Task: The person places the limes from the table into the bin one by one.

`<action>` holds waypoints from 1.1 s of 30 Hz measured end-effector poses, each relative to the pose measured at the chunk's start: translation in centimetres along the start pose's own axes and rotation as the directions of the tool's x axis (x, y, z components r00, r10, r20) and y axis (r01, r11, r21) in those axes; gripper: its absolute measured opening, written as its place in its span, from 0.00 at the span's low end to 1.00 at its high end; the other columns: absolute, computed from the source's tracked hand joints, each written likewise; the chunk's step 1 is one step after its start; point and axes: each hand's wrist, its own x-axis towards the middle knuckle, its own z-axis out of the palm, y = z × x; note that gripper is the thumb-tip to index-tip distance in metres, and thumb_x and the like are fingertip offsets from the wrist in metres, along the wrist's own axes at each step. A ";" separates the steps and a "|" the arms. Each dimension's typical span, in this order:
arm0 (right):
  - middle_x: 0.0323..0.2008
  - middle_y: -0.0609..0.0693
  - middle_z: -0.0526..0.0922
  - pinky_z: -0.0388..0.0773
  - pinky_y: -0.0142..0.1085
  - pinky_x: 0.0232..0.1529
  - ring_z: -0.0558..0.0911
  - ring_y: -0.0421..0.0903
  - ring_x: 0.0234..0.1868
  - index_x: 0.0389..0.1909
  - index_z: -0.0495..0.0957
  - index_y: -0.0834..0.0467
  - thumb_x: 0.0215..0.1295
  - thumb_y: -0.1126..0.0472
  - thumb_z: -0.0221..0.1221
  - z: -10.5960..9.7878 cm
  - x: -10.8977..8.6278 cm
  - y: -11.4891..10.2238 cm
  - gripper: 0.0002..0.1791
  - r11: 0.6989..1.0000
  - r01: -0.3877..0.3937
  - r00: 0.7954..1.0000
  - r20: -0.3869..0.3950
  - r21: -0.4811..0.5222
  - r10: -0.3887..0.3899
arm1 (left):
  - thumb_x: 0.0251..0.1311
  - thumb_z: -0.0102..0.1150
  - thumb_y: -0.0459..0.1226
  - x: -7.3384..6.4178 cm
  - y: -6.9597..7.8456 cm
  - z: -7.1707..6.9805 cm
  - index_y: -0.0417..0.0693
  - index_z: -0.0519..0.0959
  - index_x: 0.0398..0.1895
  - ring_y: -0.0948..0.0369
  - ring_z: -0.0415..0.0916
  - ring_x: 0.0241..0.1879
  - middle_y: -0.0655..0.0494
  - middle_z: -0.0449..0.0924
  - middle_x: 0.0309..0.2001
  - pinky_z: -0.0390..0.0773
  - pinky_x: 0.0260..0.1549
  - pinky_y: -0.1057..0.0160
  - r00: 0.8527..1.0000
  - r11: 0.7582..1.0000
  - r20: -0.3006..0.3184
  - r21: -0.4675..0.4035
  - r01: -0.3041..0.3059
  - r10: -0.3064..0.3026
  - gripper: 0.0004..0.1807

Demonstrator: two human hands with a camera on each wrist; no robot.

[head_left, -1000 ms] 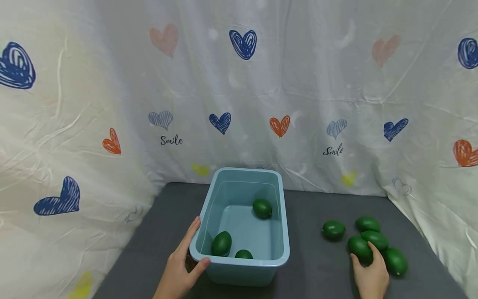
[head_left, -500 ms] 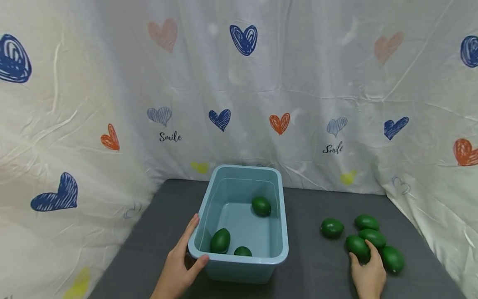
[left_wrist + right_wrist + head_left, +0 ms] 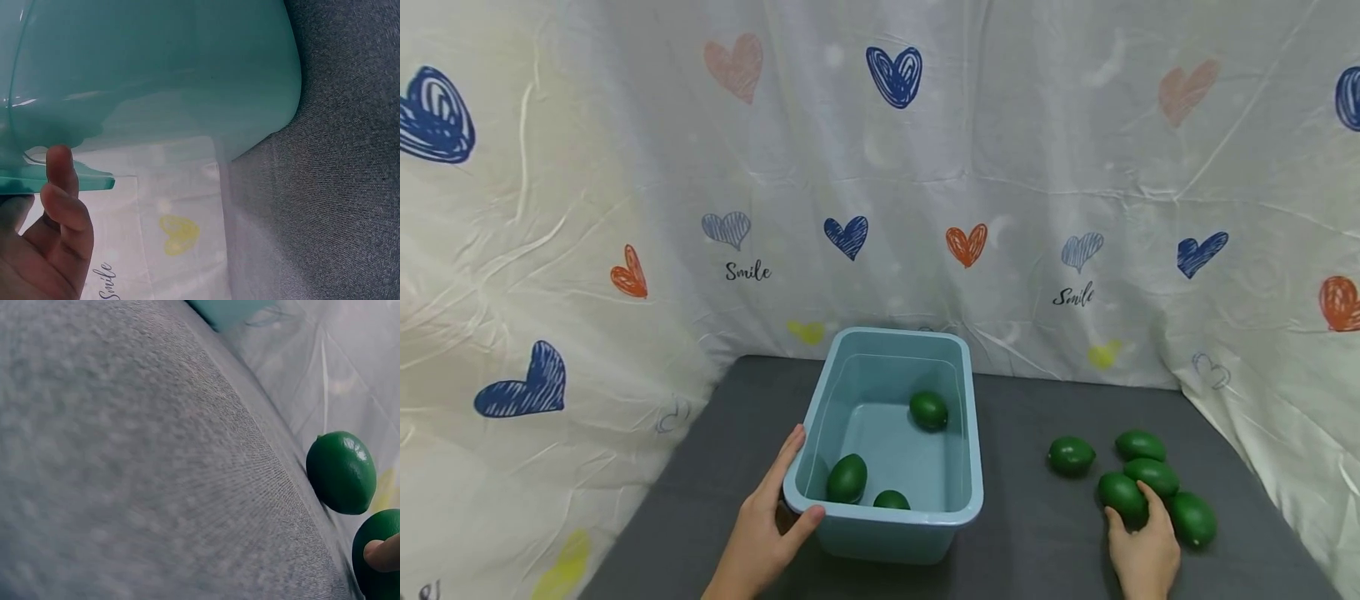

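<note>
Printed white cloth (image 3: 1015, 167) hangs beyond both hands; a grey table (image 3: 1022, 533) runs beneath them. Between the hands sits a light blue bin (image 3: 891, 542), against the left and well apart from the right, its longer sides running away from the person. Left hand (image 3: 760, 525) holds the bin at its near-left corner, thumb at the near rim, fingers along the left side. Right hand (image 3: 1145, 546) reaches forward, back upward, thumb and a finger pinching a green fruit (image 3: 1120, 497); its other fingers I cannot make out. Governing relation, in my judgement: the pinched fruit lies just ahead of the right hand, slightly to its left, with the bin farther left across bare table. Right hand is the nearer by far. The fruit's long axis appears to slant from far left to near right, so the pinch crosses it; contact with the table appears likely. About the right hand lie a lone fruit (image 3: 1071, 456) ahead and left, a far fruit (image 3: 1140, 445), a middle fruit (image 3: 1152, 477) just beyond the fingertips, and a near fruit (image 3: 1192, 520) at its right. Three binned fruits (image 3: 928, 411) lie to the left hand's right.
</note>
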 end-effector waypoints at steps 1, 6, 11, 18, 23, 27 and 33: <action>0.67 0.77 0.71 0.66 0.70 0.64 0.74 0.77 0.60 0.73 0.69 0.67 0.66 0.67 0.70 -0.1 -0.1 0.0 0.36 1.000 0.000 1.000 0.000 0.000 0.000 | 0.66 0.73 0.39 0.0 0.0 0.0 0.64 0.54 0.87 0.72 0.54 0.80 0.62 0.53 0.85 0.60 0.65 0.82 1.000 1.000 0.001 -0.005 -0.007 0.007 0.51; 0.66 0.77 0.72 0.73 0.67 0.52 0.81 0.75 0.45 0.73 0.69 0.67 0.66 0.67 0.70 -0.5 -0.5 -0.4 0.36 1.000 0.022 0.999 -0.026 0.006 -0.022 | 0.65 0.74 0.40 0.1 0.2 0.0 0.64 0.54 0.87 0.72 0.56 0.79 0.63 0.54 0.84 0.62 0.63 0.82 1.000 1.000 0.001 0.003 0.002 -0.002 0.52; 0.64 0.77 0.74 0.74 0.64 0.45 0.82 0.71 0.36 0.72 0.70 0.66 0.66 0.65 0.71 -1.0 -0.9 -1.0 0.35 1.000 0.023 0.999 -0.032 0.008 -0.023 | 0.65 0.74 0.41 0.1 0.2 -0.1 0.64 0.54 0.87 0.70 0.57 0.78 0.60 0.55 0.85 0.63 0.63 0.81 1.000 1.000 0.008 0.012 0.010 -0.010 0.52; 0.60 0.74 0.76 0.72 0.48 0.29 0.75 0.52 0.19 0.73 0.70 0.65 0.67 0.63 0.70 -1.6 -1.8 -2.3 0.36 0.999 0.037 0.999 -0.009 -0.007 -0.037 | 0.65 0.74 0.40 0.2 0.1 -0.2 0.65 0.54 0.87 0.72 0.55 0.79 0.60 0.55 0.85 0.62 0.63 0.82 1.000 1.000 0.011 0.008 0.008 -0.008 0.51; 0.61 0.73 0.76 0.69 0.43 0.27 0.73 0.47 0.16 0.74 0.70 0.64 0.67 0.63 0.70 -2.0 -2.5 -3.2 0.36 0.997 0.078 0.997 -0.023 -0.003 -0.078 | 0.65 0.74 0.40 0.2 0.0 -0.2 0.64 0.54 0.87 0.74 0.54 0.79 0.61 0.54 0.85 0.61 0.63 0.82 1.000 1.000 0.014 0.003 0.011 -0.011 0.51; 0.60 0.73 0.77 0.68 0.40 0.24 0.72 0.46 0.14 0.73 0.71 0.64 0.66 0.64 0.71 -2.0 -3.0 -4.1 0.36 0.994 0.105 0.994 -0.030 0.012 -0.105 | 0.66 0.73 0.40 0.4 0.0 -0.2 0.64 0.54 0.87 0.72 0.55 0.79 0.62 0.53 0.85 0.62 0.63 0.82 1.000 1.000 0.012 -0.001 0.009 -0.009 0.51; 0.57 0.73 0.77 0.65 0.39 0.19 0.70 0.48 0.13 0.74 0.70 0.63 0.67 0.62 0.70 -1.6 -3.9 -5.7 0.36 0.997 0.076 0.997 0.012 0.035 -0.076 | 0.69 0.71 0.44 0.4 0.1 -0.1 0.68 0.53 0.87 0.73 0.54 0.79 0.63 0.54 0.85 0.60 0.63 0.84 0.997 0.997 0.031 0.027 0.073 -0.073 0.49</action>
